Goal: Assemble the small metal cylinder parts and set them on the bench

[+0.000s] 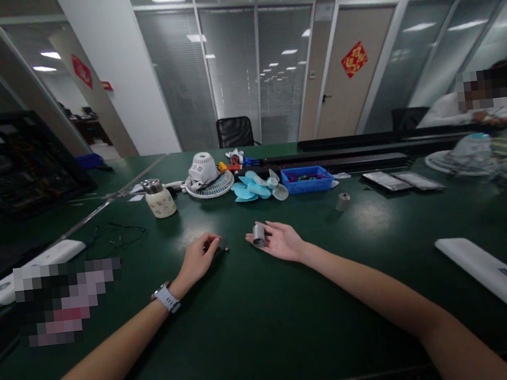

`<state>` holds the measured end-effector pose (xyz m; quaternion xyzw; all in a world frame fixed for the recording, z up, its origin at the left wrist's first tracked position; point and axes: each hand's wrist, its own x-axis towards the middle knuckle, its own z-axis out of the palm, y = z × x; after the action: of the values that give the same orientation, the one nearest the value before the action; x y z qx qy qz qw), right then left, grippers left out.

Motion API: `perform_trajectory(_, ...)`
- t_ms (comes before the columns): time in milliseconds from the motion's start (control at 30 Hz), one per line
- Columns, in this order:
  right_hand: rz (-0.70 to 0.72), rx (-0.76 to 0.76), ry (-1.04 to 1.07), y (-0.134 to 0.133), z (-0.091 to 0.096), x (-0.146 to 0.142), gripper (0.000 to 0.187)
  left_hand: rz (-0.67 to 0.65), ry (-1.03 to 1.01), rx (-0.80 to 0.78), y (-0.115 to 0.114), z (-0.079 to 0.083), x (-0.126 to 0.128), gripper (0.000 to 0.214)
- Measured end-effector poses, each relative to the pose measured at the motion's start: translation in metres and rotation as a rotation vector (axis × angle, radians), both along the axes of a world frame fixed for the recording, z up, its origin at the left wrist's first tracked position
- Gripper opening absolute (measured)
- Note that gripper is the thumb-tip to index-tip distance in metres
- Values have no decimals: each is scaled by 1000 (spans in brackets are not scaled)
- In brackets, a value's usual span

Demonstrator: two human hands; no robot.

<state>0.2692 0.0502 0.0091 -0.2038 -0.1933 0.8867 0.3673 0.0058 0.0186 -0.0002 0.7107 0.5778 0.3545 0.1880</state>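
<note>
A silver metal cylinder, like an open-ended motor can (259, 235), rests on the upturned palm and fingers of my right hand (285, 242). Across a short gap, my left hand (200, 255) is low over the green table with its fingers curled together. Something dark and thin shows under those fingertips, too small to name. Just right of them is a tiny metal piece (226, 249); whether the fingers touch it I cannot tell. A similar metal cylinder with a capped top (342, 202) stands farther back on the right.
Behind my hands are a white fan housing with its grille (210, 185), light blue fan blades (253, 186), and a blue tray (308, 188) of small parts. A patterned bottle (160, 201) stands back left. White elongated casings (493, 276) lie right and left. A person sits far right.
</note>
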Motion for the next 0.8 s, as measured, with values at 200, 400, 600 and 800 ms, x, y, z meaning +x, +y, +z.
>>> perform_trajectory(200, -8, 18, -53, -2, 1, -2, 43, 1, 6, 15, 0, 0, 0, 37)
perform_trajectory(400, 15, 81, -62, -4, 5, -1, 50, 0, 9, 18, 1, -2, 0, 39)
perform_trajectory(600, -49, 228, -152, -6, 1, -4, 62, -7, 4, 8, 2, -4, -1, 40)
perform_trajectory(800, -241, 487, -314, -18, -8, -14, 66, 0, 0, 13, 3, -6, -2, 39)
